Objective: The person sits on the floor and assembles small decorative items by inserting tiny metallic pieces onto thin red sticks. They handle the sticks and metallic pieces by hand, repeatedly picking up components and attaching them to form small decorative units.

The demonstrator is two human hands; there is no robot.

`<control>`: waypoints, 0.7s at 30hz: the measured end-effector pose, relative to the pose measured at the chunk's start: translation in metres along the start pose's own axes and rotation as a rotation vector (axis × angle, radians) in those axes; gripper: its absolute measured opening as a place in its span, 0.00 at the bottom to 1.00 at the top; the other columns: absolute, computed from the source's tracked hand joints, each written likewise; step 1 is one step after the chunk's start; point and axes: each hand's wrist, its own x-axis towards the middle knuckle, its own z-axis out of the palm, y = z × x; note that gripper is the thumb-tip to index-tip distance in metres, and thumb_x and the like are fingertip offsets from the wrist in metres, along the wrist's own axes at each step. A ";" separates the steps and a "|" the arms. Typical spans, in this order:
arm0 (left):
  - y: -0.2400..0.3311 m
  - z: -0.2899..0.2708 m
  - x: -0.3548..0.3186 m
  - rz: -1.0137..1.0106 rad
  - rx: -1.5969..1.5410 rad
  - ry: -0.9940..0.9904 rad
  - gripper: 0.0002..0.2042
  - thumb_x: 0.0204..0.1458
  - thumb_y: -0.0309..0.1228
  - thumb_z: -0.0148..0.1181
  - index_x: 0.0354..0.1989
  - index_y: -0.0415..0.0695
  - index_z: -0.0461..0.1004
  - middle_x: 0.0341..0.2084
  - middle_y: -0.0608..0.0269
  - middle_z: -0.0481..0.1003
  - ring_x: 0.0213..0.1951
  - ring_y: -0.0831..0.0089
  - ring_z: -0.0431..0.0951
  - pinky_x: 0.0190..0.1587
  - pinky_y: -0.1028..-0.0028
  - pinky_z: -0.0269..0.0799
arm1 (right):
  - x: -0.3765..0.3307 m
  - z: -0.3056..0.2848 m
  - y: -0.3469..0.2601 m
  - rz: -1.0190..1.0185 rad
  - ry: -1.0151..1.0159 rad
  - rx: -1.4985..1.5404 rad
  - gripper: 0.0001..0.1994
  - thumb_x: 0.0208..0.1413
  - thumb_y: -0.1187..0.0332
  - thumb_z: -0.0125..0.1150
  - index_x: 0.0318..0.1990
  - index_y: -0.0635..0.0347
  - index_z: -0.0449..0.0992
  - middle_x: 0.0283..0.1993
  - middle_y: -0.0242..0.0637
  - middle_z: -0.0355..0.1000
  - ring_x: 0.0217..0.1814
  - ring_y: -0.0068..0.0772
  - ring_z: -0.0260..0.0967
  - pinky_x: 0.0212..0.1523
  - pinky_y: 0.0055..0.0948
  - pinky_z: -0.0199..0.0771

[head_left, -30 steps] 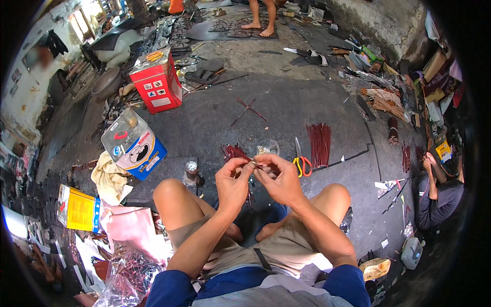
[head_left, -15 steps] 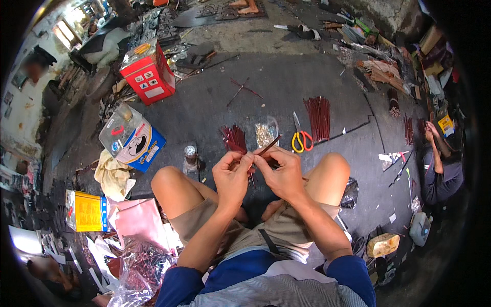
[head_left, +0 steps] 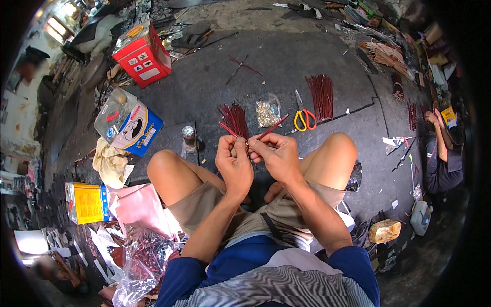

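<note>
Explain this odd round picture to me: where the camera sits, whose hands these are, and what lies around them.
The camera is worn on a person's head and looks down, so its wide lens bends the edges. That person sits on a dark floor, knees apart. The left hand and right hand meet in front, pinching thin red sticks. Beyond them lie a bundle of red sticks, a small clear bag, scissors with yellow and red handles and a second bundle. A red box stands to the left. Another person sits at the right.
</note>
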 end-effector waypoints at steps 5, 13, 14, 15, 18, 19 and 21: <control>-0.009 -0.001 0.000 -0.017 -0.036 0.005 0.07 0.60 0.25 0.53 0.30 0.39 0.67 0.21 0.70 0.68 0.24 0.87 0.63 0.25 0.81 0.60 | -0.001 -0.001 0.004 0.071 0.013 0.083 0.08 0.57 0.71 0.64 0.37 0.70 0.80 0.28 0.37 0.78 0.28 0.19 0.75 0.29 0.17 0.76; 0.014 -0.016 0.014 -0.190 -0.012 -0.237 0.06 0.60 0.27 0.55 0.31 0.39 0.71 0.22 0.71 0.71 0.24 0.90 0.65 0.24 0.83 0.58 | -0.002 -0.008 0.005 -0.030 0.011 0.021 0.08 0.59 0.72 0.62 0.39 0.71 0.79 0.33 0.37 0.78 0.31 0.20 0.76 0.32 0.19 0.78; 0.019 -0.019 0.015 -0.203 -0.028 -0.282 0.06 0.59 0.27 0.56 0.31 0.39 0.72 0.22 0.72 0.71 0.24 0.90 0.64 0.25 0.84 0.58 | -0.002 -0.008 0.005 -0.071 0.014 0.001 0.09 0.59 0.72 0.62 0.39 0.72 0.78 0.33 0.38 0.78 0.32 0.20 0.76 0.32 0.19 0.78; 0.023 -0.023 0.015 -0.217 -0.043 -0.326 0.05 0.59 0.26 0.56 0.32 0.39 0.72 0.22 0.72 0.71 0.24 0.91 0.64 0.25 0.85 0.58 | -0.001 -0.009 0.005 -0.112 0.017 -0.017 0.09 0.59 0.72 0.62 0.40 0.72 0.78 0.34 0.38 0.78 0.32 0.20 0.76 0.33 0.19 0.79; 0.019 -0.025 0.012 -0.036 0.037 -0.392 0.02 0.56 0.23 0.58 0.34 0.37 0.74 0.23 0.73 0.72 0.24 0.91 0.64 0.25 0.86 0.58 | 0.002 -0.013 0.002 -0.155 -0.021 -0.050 0.09 0.59 0.73 0.61 0.42 0.72 0.78 0.35 0.40 0.78 0.33 0.21 0.76 0.35 0.20 0.79; 0.019 -0.025 0.011 -0.008 0.064 -0.385 0.01 0.56 0.22 0.59 0.34 0.37 0.74 0.23 0.73 0.72 0.24 0.91 0.64 0.25 0.86 0.58 | 0.002 -0.014 0.000 -0.155 -0.041 -0.057 0.10 0.59 0.73 0.61 0.43 0.72 0.78 0.35 0.40 0.78 0.34 0.21 0.76 0.35 0.20 0.79; 0.020 -0.026 0.010 -0.008 0.070 -0.386 0.01 0.54 0.20 0.59 0.34 0.36 0.75 0.23 0.73 0.73 0.24 0.90 0.65 0.25 0.86 0.58 | 0.002 -0.015 -0.005 -0.124 -0.088 -0.033 0.10 0.60 0.73 0.61 0.45 0.72 0.78 0.34 0.38 0.78 0.34 0.21 0.75 0.36 0.20 0.79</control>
